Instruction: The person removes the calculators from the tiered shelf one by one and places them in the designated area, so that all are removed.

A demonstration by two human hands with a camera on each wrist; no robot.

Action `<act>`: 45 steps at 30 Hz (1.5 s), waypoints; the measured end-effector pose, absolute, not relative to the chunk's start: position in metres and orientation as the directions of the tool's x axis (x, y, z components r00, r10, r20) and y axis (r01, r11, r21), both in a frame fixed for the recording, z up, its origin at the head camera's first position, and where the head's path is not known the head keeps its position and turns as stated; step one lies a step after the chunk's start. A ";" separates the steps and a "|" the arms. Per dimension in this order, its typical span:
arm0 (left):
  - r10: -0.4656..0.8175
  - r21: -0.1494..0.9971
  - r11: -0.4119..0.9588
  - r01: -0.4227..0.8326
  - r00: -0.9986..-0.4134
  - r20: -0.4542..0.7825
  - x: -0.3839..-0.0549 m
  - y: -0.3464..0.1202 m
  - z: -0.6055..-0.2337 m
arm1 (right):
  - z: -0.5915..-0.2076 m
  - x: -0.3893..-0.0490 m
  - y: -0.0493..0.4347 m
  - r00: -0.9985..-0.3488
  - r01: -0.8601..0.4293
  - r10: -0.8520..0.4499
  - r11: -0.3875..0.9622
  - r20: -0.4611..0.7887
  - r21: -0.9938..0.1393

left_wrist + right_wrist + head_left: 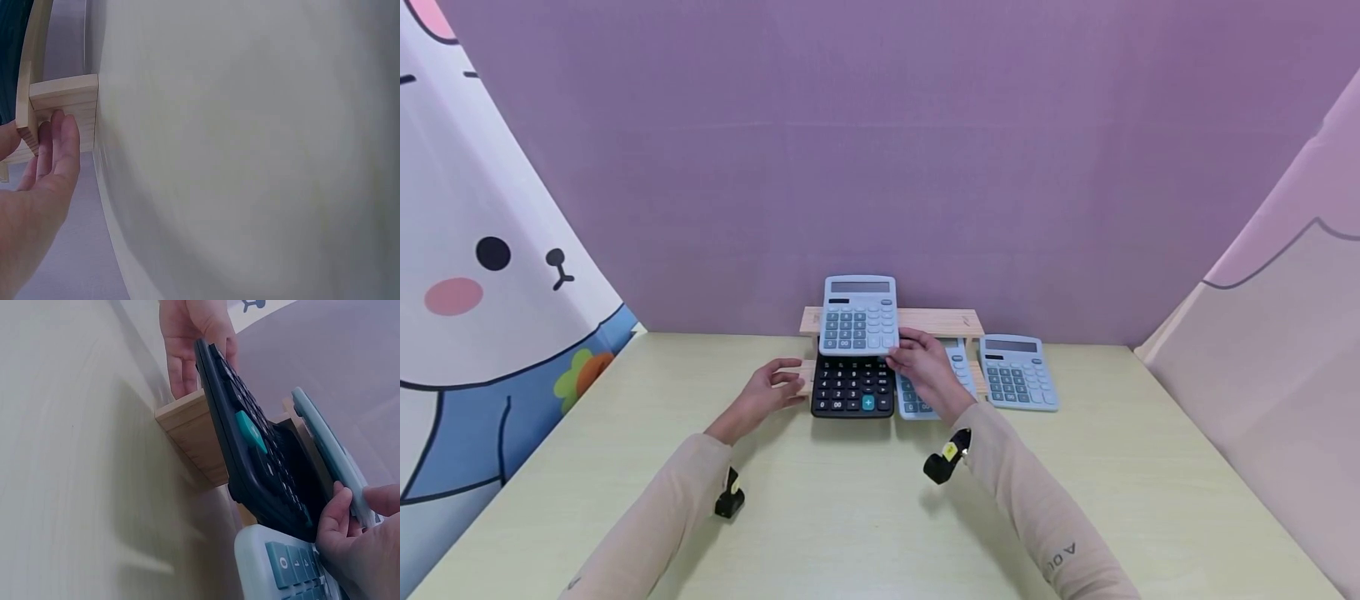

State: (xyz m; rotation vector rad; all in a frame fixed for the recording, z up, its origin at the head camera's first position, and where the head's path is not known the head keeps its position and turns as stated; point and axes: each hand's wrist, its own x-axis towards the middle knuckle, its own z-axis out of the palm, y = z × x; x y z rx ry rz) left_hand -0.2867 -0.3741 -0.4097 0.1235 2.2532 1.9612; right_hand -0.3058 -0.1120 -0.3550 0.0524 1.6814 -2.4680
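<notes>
While the right hand (925, 367) pinches the upper pale blue calculator (859, 312) by its lower right corner, at the left of the wooden rack's (936, 321) top tier, the left hand (752, 400) holds the rack's left end between thumb and fingers. A light, firm brace there should stop sliding. A one-corner pinch could twist, so slow, square movement seems best, clear of the black calculator (852, 387) on the rack's lower tier.
</notes>
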 end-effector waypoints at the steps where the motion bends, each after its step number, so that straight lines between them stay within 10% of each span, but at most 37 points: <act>1: 0.162 0.989 0.142 -0.036 -0.985 -0.059 -0.287 -0.374 -0.410 | -0.355 -0.306 -0.112 -0.987 0.150 -0.111 -0.364 -0.117 -0.919; 45: 0.176 0.992 0.125 -0.011 -0.984 -0.033 -0.287 -0.375 -0.410 | -0.354 -0.291 -0.064 -0.982 0.143 -0.171 -0.366 -0.084 -0.920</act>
